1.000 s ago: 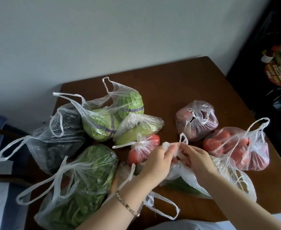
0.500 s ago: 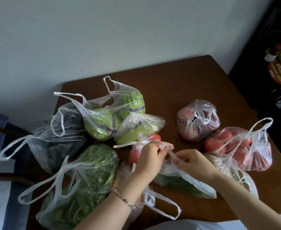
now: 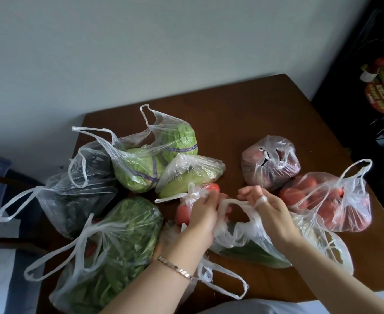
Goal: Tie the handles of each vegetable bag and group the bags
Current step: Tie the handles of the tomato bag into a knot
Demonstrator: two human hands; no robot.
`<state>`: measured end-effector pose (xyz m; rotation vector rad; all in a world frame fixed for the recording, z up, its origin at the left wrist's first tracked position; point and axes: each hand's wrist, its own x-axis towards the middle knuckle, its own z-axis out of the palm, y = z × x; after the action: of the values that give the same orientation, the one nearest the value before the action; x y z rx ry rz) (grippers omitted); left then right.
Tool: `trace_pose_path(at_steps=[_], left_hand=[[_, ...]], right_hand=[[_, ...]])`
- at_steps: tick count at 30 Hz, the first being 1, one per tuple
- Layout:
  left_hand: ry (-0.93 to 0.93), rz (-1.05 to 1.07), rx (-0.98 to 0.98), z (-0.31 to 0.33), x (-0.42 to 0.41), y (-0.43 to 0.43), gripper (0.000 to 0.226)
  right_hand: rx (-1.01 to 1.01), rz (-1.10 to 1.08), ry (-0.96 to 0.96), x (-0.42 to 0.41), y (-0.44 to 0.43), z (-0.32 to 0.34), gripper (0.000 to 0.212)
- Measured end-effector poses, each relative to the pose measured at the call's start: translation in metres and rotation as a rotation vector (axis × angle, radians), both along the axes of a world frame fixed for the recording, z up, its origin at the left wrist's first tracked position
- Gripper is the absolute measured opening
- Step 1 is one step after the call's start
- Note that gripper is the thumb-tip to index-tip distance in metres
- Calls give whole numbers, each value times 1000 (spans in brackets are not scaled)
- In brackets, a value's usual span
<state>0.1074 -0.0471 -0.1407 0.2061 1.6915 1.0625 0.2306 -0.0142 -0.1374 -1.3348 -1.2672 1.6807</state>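
Thin clear plastic is what you are working, so expect the bag point(image 3: 241, 234) under your hands to be soft, slippery and almost weightless in itself. What weight there is comes from the dark green vegetable point(image 3: 256, 253) inside, which lies long and flat. The film will likely stretch or tear if you haul on it. Take hold of the handles point(image 3: 234, 201) close to where they leave the bag's mouth, gathered into cords, and pull evenly rather than jerk. Your left hand point(image 3: 203, 215) is curled round one gathered handle, and your right hand point(image 3: 271, 210) has the other looped over a bent finger point(image 3: 261, 200). Both are grasping plastic, with a strand stretched between them. By my judgement the knot is not yet drawn tight.

The bag lies at the near middle of the brown wooden table point(image 3: 243, 114), right in front of you, between the bag of leafy greens point(image 3: 118, 241) on your left and the bag of tomatoes point(image 3: 331, 200) on your right. It is see-through, crumpled and glossy, slumped around its contents. Farther back on the right, a bag of reddish produce point(image 3: 270, 164) looks knotted already.
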Motion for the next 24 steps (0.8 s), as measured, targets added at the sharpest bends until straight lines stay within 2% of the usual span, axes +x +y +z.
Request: trace_pose_path(at_steps=[1,3,5,8,10,12,14,17,19,21,22,23,24], left_hand=[[-180,168,40,-2,-1,2,42],[-436,369,126,-7,-1,5,40],[-531,499,138,-14,-4,6,36],[-539,598,157,-36,-27,2,34],[-468,571,86,-51,-42,-2,42],[-306,468,16,-58,-45,-4,43],[-83,265,25,-59,-41,-3,39],[278,-254,56,-39,-31,-4,26],[347,-538,82,-24,-22,-5,32],[417,-815,147,-15,-11,-5,32],[454,-902,190,-12,-5,-5,21],[450,-918,233,-11,0,-6,13],[411,-892,258,-14,2,-6,21]], right_hand=[[-47,-24,84,1,2,1,43],[-241,-111,363,3,6,1,53],[-413,-222,540,12,10,-8,50],[-488,-365,481,38,17,-27,48],[-493,-412,319,53,19,-37,41],[-509,-407,128,60,18,-44,36],[-468,-385,6,56,21,-47,38],[-315,-256,-139,41,33,-36,39],[-256,-111,-257,30,38,-19,39],[-266,11,-179,17,37,-1,37],[-276,64,-114,9,36,7,37],[-274,114,-65,4,35,11,38],[-274,143,-16,-1,33,15,38]])
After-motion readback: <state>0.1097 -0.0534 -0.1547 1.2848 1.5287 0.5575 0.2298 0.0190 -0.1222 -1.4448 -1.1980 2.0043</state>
